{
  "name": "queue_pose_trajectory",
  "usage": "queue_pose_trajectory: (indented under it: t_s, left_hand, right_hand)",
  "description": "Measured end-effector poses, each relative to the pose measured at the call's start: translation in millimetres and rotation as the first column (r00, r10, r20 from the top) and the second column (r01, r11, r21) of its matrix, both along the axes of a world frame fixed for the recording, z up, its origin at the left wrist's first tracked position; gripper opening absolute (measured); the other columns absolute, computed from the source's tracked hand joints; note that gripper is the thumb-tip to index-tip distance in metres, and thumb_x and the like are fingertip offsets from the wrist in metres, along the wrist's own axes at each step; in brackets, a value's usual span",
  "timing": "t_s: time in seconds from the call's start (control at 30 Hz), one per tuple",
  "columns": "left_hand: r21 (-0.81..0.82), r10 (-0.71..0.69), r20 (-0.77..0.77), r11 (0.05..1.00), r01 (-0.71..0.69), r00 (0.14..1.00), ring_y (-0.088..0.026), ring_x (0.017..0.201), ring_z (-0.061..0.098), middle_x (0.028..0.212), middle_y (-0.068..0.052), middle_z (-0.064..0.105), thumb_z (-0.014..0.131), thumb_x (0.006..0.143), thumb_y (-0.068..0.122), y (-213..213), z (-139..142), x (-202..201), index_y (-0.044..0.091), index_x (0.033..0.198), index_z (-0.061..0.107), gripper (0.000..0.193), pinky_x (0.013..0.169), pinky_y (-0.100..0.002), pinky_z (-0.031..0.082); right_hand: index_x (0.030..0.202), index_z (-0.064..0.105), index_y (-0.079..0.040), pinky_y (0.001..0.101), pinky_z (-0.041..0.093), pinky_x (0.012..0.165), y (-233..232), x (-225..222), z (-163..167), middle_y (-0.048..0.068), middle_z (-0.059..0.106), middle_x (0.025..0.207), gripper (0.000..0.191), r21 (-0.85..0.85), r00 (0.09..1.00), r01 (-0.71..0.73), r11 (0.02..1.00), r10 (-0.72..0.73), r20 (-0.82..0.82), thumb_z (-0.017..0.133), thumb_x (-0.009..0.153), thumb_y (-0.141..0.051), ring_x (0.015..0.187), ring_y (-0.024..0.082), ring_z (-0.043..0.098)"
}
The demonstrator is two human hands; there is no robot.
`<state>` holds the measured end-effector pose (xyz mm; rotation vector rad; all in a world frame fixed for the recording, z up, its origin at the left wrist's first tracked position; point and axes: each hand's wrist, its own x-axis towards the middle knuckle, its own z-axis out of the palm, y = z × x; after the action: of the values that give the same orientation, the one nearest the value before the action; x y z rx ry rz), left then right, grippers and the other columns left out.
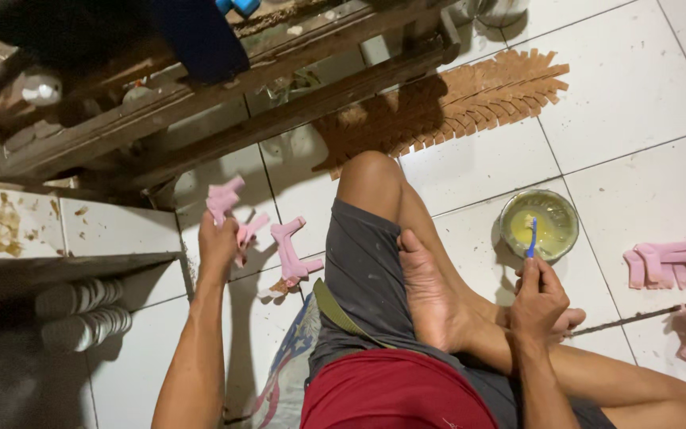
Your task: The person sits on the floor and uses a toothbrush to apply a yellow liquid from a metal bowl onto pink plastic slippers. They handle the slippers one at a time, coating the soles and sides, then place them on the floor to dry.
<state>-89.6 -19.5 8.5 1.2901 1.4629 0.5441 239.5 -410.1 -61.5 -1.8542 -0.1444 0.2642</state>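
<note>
While we sit cross-legged on the tiled floor (637, 103), our left hand (217, 242) is closed around a pink animal-shaped cutout (225, 199), held up near two more cutouts (291, 253) lying just beside it. Our right hand (537, 298) pinches a blue brush (532, 238), its tip in the bowl of yellowish glue (539, 225). We judge gluing is under way; next the brush must meet the held piece.

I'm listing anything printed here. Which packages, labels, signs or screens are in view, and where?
Printed sack or bag: flat on the floor under the seated person, between the left arm and the grey shorts; pale, with red and blue markings.
No signs or screens visible.
</note>
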Motion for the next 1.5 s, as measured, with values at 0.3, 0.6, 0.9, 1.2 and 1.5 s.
queue_pose_trajectory:
  t_s: [0.3, 0.6, 0.9, 1.2, 1.5]
  left_hand:
    - [-0.308, -0.190, 0.739, 0.758, 0.575, 0.646, -0.024, 0.084, 0.074, 0.104, -0.015, 0.066, 0.052, 0.095, 0.009, -96.1, 56.9, 162.6, 0.002, 0.134, 0.043, 0.040, 0.053, -0.038, 0.066]
    - [-0.314, -0.403, 0.669, 0.609, 0.728, 0.625, -0.021, 0.070, 0.067, 0.097, -0.014, 0.069, 0.057, 0.100, 0.020, -154.2, 52.3, 235.3, 0.000, 0.120, 0.061, 0.028, 0.052, -0.031, 0.056]
    - [-0.404, -0.062, 0.826, 0.628, 0.666, 0.560, -0.020, 0.093, 0.068, 0.110, -0.018, 0.064, 0.053, 0.108, 0.038, -174.5, 56.0, 244.9, -0.006, 0.119, 0.062, 0.046, 0.081, -0.033, 0.061]
    - [-0.414, -0.161, 0.868, 0.291, 0.863, 0.470, -0.027, 0.110, 0.067, 0.126, -0.021, 0.065, 0.045, 0.105, 0.034, -175.0, 79.7, 249.0, -0.003, 0.125, 0.065, 0.047, 0.093, -0.041, 0.059]
    - [-0.252, -0.325, 0.891, 0.227, 0.941, 0.317, -0.025, 0.124, 0.064, 0.130, -0.017, 0.067, 0.048, 0.105, 0.027, -173.2, 78.9, 237.3, -0.011, 0.132, 0.060, 0.048, 0.104, -0.044, 0.054]
  right_hand:
    - [0.120, 0.074, -0.005, 0.0237, 0.047, 0.055, 64.7, -49.1, 75.9, -0.007, 0.050, 0.075, 0.031, 0.218, 0.945, -0.169, 0.961, 0.220, -0.240, 0.073, 0.090, -0.008, 0.061, 0.003, 0.043]
    - [0.108, 0.078, 0.001, 0.0218, 0.042, 0.053, 44.9, -19.0, 146.4, 0.002, 0.067, 0.070, 0.019, 0.018, 0.999, -0.051, 0.999, 0.051, -0.001, 0.072, 0.095, -0.012, 0.061, 0.004, 0.055]
    - [0.100, 0.076, 0.002, 0.0202, 0.040, 0.049, 33.6, -23.5, 132.1, -0.002, 0.064, 0.067, 0.016, 0.241, 0.981, 0.110, 0.964, -0.067, -0.182, 0.071, 0.094, -0.011, 0.056, 0.003, 0.053]
    - [0.094, 0.077, -0.001, 0.0214, 0.037, 0.049, 28.0, -37.2, 116.2, -0.004, 0.059, 0.062, 0.015, 0.081, 0.994, 0.056, 0.995, -0.048, -0.096, 0.076, 0.091, -0.016, 0.055, 0.003, 0.048]
    - [0.091, 0.077, 0.000, 0.0224, 0.034, 0.045, 23.4, -27.2, 131.1, -0.004, 0.057, 0.057, 0.016, 0.038, 0.992, 0.120, 0.992, -0.121, 0.042, 0.076, 0.091, -0.016, 0.051, 0.002, 0.045]
